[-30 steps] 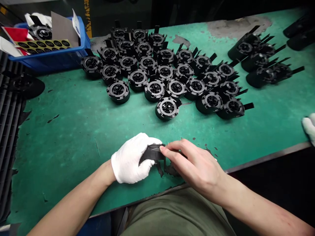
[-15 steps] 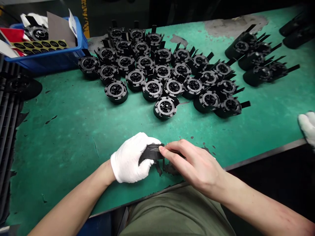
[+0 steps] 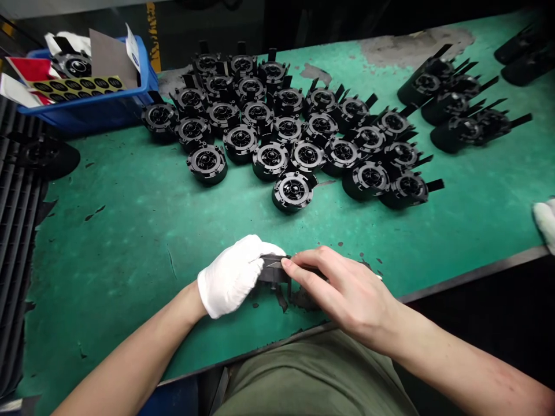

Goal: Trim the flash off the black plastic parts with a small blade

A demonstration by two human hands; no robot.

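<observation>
Near the front edge of the green table (image 3: 130, 231), both of my hands are closed on one round black plastic housing (image 3: 274, 271). My left hand (image 3: 232, 277), in a white glove, grips its left side. My bare right hand (image 3: 347, 283) pinches the right side, thumb and forefinger at the upper rim. The housing is tipped so that its side wall faces me, and my fingers hide much of it. Just beyond my hands a similar black housing (image 3: 292, 192) rests on the table, its ringed face up.
Many like housings stand in a cluster (image 3: 260, 112) at the back, with another group (image 3: 459, 104) at the back right. A blue bin (image 3: 99, 107) holds papers and a sticker strip. At the right edge appears a white-gloved hand (image 3: 545, 219). Black racking (image 3: 15, 231) lies left.
My left hand's fingers have shifted on the housing, the thumb no longer showing below it. My right hand keeps its pinch. The whole view has shifted slightly.
</observation>
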